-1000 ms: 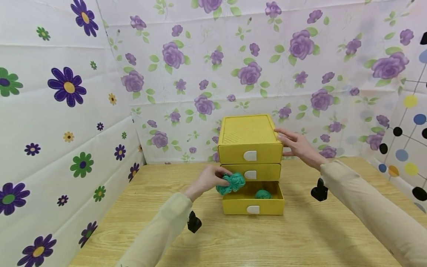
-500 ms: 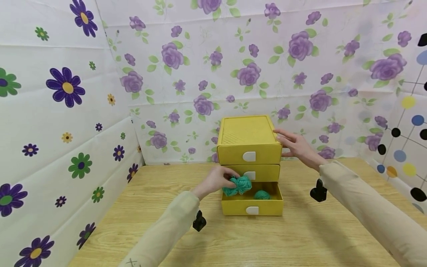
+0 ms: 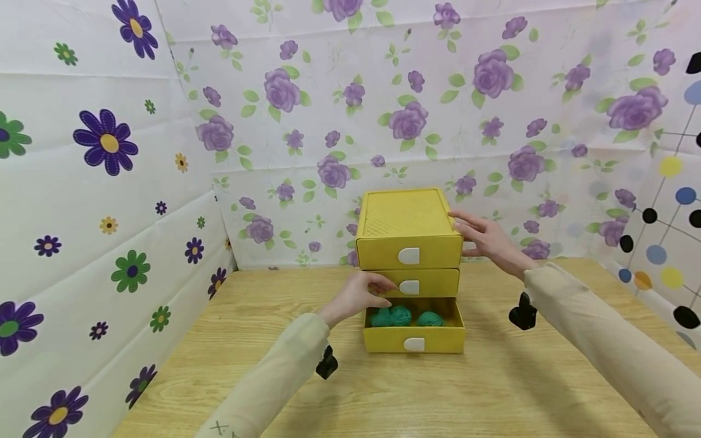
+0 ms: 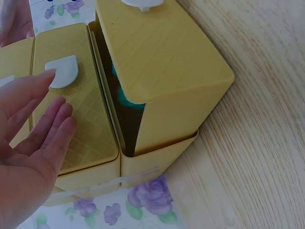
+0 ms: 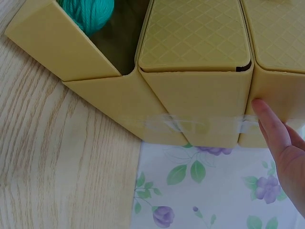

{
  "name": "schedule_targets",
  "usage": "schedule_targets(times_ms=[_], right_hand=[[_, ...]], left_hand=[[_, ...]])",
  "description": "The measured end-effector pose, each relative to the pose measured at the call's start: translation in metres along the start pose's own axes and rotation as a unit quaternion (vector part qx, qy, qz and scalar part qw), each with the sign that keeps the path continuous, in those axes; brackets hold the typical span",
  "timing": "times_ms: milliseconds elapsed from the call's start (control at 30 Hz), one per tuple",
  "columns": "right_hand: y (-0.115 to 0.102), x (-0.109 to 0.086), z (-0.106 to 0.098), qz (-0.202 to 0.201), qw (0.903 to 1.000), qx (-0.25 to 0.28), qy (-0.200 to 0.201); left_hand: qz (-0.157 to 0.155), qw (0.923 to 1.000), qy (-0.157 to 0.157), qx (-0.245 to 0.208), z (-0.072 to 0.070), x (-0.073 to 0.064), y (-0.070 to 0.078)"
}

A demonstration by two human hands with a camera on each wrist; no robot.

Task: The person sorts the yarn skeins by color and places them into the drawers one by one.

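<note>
A yellow three-tier drawer unit (image 3: 408, 213) stands on the table, its bottom drawer (image 3: 389, 342) pulled out. In that drawer lie a green yarn bundle (image 3: 401, 316) on the left and a green yarn ball (image 3: 429, 319) on the right. My left hand (image 3: 356, 298) hovers just above the drawer's left side, in front of the middle drawer, holding nothing; in the left wrist view its fingers (image 4: 52, 121) are spread apart from the thumb. Against the unit's upper right side rests my right hand (image 3: 490, 242), its fingertips touching the wall in the right wrist view.
White tab handles (image 3: 408, 256) mark the drawer fronts; the top and middle drawers are closed. The wooden table (image 3: 274, 340) spreads around the unit. Flowered sheets (image 3: 306, 152) hang behind and at the left, with a dotted sheet (image 3: 668, 243) at the right.
The green yarn bundle, earlier held in my left hand, has gone right and down into the bottom drawer. My left hand has let go of it. The right hand stays in place.
</note>
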State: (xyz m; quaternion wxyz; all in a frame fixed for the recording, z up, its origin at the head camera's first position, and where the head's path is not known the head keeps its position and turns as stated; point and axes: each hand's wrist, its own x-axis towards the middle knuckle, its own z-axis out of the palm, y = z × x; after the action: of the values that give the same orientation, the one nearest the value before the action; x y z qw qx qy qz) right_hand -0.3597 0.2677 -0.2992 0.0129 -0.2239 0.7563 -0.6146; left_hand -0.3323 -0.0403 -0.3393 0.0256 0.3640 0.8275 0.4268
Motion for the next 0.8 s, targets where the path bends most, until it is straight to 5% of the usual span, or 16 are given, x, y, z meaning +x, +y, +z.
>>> schedule_targets(times_ms=[367,800], right_hand=[[0.000,0.001,0.001,0.004,1.0000,0.002,-0.001],[0.000,0.001,0.002,0.003,0.9999,0.008,0.007]], left_hand=[[-0.018,0.9998,0.006,0.008,0.006,-0.005,0.005],[-0.025,0.9992,-0.003,-0.032,0.023,-0.019,0.011]])
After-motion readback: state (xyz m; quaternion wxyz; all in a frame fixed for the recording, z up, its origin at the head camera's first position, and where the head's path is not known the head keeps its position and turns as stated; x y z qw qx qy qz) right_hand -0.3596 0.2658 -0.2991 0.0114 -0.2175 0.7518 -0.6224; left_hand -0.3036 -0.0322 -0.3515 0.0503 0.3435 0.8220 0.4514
